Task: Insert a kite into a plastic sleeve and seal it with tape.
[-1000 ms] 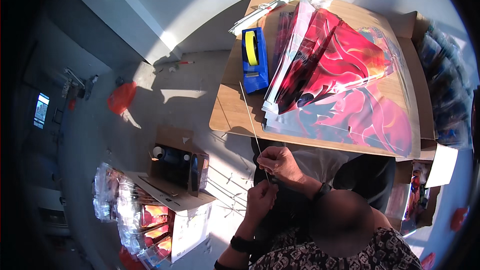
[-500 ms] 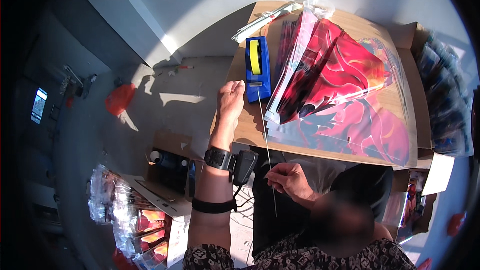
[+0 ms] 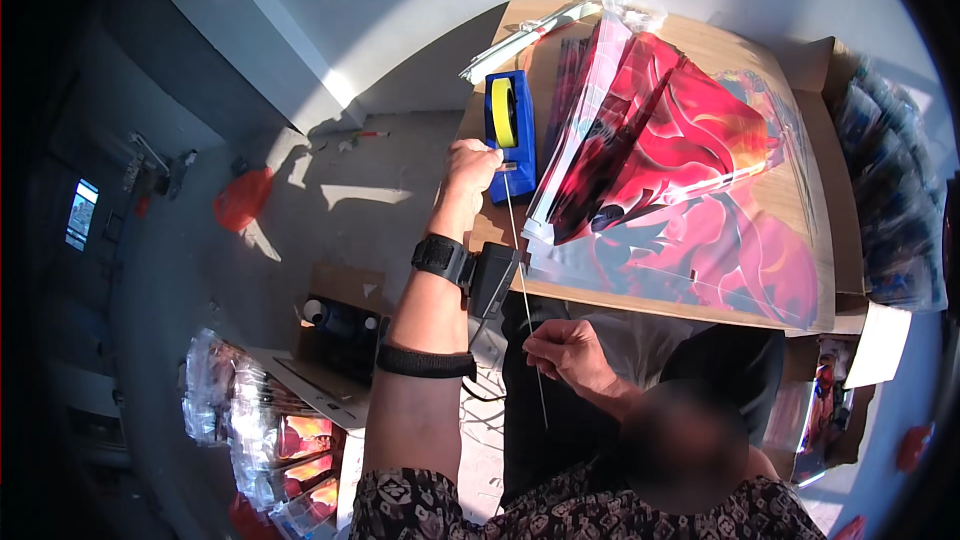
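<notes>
My right hand (image 3: 572, 352) pinches a thin white rod (image 3: 522, 285) over my lap. The rod slants up and away, its far end against the cutter end of a blue tape dispenser (image 3: 523, 120). A yellow roll of tape (image 3: 503, 112) sits in the dispenser at the table's left edge. At the dispenser's cutter is my left hand (image 3: 470, 175), fingers drawn together; whatever lies between the fingertips is too small to make out. Right of the dispenser lie stacked red printed plastic sheets (image 3: 665, 135), with a flat clear printed sheet (image 3: 720, 260) under them.
White strips (image 3: 525, 43) and a clear tub (image 3: 635, 12) lie at the table's back edge. Cardboard boxes with wrapped prints (image 3: 885, 190) stand at the right. More packaged prints (image 3: 265, 430) fill a box at lower left. An orange bag (image 3: 243, 198) is on the floor.
My left hand has moved right and slightly away, onto the dispenser's cutter end. My right hand and the rod have shifted slightly left.
</notes>
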A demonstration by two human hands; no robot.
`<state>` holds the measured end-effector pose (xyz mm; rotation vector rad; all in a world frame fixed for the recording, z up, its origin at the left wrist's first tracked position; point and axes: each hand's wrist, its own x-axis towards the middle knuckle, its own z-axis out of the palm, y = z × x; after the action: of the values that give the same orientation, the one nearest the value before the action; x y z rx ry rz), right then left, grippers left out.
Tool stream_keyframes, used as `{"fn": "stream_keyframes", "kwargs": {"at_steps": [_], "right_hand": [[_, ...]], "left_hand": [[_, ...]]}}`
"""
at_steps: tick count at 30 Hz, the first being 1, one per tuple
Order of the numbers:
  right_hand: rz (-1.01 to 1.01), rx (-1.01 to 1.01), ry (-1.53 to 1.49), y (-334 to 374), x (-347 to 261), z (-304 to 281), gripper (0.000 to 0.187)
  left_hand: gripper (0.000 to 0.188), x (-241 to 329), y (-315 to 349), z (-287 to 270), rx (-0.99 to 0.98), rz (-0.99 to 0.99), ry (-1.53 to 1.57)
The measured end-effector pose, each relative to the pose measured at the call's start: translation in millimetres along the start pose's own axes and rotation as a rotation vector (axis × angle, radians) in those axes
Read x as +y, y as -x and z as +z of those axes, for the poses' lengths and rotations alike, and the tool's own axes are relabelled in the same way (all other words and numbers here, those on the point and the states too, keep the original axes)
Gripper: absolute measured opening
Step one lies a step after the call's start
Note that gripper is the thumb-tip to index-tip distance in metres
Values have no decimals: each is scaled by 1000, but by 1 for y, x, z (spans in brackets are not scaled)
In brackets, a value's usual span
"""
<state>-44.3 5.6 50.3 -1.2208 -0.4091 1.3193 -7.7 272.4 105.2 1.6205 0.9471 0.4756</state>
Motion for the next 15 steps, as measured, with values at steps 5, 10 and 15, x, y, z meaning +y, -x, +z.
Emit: {"fn": "stream_keyframes", "kwargs": {"at_steps": [5, 10, 15], "right_hand": [[15, 6, -45, -2, -1, 3, 13], [-27, -5, -116, -5, -5, 4, 14], [-81, 34, -97, -9, -9, -3, 14]], "left_hand": [[14, -1, 22, 9, 298, 233, 55], [14, 9, 109, 7, 95, 26, 440], [11, -40, 258, 13, -1, -31, 529]]}}
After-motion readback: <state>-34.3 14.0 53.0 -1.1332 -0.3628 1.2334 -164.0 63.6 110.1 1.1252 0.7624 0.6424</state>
